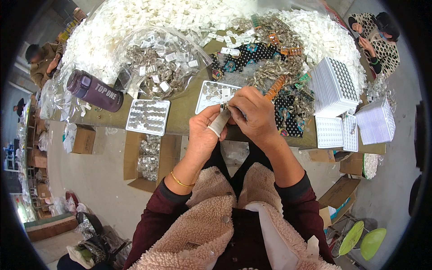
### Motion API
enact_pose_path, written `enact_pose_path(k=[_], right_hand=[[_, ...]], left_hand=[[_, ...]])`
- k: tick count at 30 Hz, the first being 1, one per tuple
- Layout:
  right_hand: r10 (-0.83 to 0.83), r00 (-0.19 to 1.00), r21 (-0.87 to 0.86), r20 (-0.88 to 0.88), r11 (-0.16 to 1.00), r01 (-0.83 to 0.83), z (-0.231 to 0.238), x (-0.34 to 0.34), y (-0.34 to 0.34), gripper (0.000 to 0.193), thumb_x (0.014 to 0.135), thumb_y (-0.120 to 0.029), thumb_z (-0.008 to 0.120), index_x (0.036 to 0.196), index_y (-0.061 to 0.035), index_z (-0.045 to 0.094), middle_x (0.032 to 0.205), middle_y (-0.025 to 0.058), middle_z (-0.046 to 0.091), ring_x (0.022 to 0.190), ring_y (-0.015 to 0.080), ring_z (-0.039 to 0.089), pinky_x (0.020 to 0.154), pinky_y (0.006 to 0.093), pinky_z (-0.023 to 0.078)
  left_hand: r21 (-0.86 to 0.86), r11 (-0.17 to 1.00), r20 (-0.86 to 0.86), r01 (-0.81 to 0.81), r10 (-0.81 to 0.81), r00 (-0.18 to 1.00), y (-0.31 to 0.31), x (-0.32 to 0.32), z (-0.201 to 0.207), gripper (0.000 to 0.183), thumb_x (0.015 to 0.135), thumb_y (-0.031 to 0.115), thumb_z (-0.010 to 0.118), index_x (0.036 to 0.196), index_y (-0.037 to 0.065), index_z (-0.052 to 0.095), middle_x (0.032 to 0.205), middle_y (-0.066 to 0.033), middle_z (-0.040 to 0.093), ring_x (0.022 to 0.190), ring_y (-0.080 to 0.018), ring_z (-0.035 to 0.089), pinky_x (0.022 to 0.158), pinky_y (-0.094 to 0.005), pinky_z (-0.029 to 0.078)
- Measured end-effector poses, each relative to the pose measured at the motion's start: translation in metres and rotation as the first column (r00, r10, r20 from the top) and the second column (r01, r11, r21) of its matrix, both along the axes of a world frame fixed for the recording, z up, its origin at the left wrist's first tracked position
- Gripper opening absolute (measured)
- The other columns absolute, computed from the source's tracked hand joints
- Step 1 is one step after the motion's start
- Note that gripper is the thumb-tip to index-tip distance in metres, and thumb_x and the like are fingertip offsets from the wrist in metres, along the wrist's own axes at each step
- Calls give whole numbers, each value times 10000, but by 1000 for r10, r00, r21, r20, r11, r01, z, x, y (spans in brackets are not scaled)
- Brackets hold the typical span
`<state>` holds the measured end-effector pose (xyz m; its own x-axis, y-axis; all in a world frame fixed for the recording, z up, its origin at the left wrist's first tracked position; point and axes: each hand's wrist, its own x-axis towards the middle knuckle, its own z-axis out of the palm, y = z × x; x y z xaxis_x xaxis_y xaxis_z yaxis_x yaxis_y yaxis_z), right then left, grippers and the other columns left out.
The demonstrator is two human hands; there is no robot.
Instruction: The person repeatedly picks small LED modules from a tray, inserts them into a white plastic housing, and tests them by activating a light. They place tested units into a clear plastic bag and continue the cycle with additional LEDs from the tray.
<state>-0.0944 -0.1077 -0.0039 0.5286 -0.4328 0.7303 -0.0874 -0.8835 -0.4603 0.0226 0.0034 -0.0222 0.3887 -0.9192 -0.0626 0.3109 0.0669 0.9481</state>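
My left hand (pixel 206 128) and my right hand (pixel 254 114) meet over the table's near edge, fingertips pinched together. A pale finger cot (pixel 219 123) covers one left finger. Between the fingertips is a tiny part, too small to name. Just beyond them shows a small white plastic casing (pixel 226 93); whether it is held or lies on the tray behind I cannot tell. That white tray (pixel 201 106) carries round silver button cells. Left of my hands lies another white tray (pixel 148 131) with rows of similar cells. An orange strip of small parts (pixel 276 87) lies beside my right hand.
A purple bottle (pixel 95 91) lies at left, near a clear bag (pixel 159 60) of metal and white pieces. White casings (pixel 180 15) heap across the back. Stacked trays (pixel 335 87) stand right, by metal parts on dotted cloth (pixel 245 56). Cardboard boxes (pixel 168 155) sit below. People sit both sides.
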Motion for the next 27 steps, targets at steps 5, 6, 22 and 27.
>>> enact_pose_path(k=[5, 6, 22, 27], right_hand=[[52, 996, 31, -72, 998, -50, 3, -6, -2, 138, 754, -42, 708, 846, -67, 608, 839, 63, 571, 783, 280, 587, 639, 389, 487], [71, 993, 57, -91, 996, -66, 4, -7, -3, 128, 761, -47, 700, 849, -68, 610, 842, 64, 572, 791, 279, 589, 645, 389, 488], [205, 961, 674, 184, 686, -275, 2, -30, 5, 113, 943, -25, 662, 1043, 21, 688, 948, 16, 629, 858, 73, 588, 735, 217, 474], [268, 890, 702, 368, 548, -455, 4, -35, 1, 115, 934, -52, 681, 1005, 37, 699, 946, 47, 670, 850, 91, 614, 720, 220, 483]], left_hand=[[-62, 998, 92, -15, 21, 996, -1, -2, -4, 231, 970, 32, 594, 1186, -33, 643, 854, -58, 712, 583, -39, 538, 503, -193, 407], [-93, 995, 118, -23, 33, 992, -1, -3, -4, 227, 973, 39, 600, 1183, -35, 642, 849, -55, 711, 586, -38, 541, 505, -192, 409], [-34, 997, 170, 71, -65, 983, 5, -2, 4, 157, 952, 123, 669, 1016, -15, 705, 674, -1, 618, 525, -50, 512, 480, -190, 381], [-99, 946, -190, 310, -323, 927, 8, 3, 10, 263, 941, 217, 699, 1054, -21, 693, 828, -86, 686, 636, -122, 609, 579, -222, 465]])
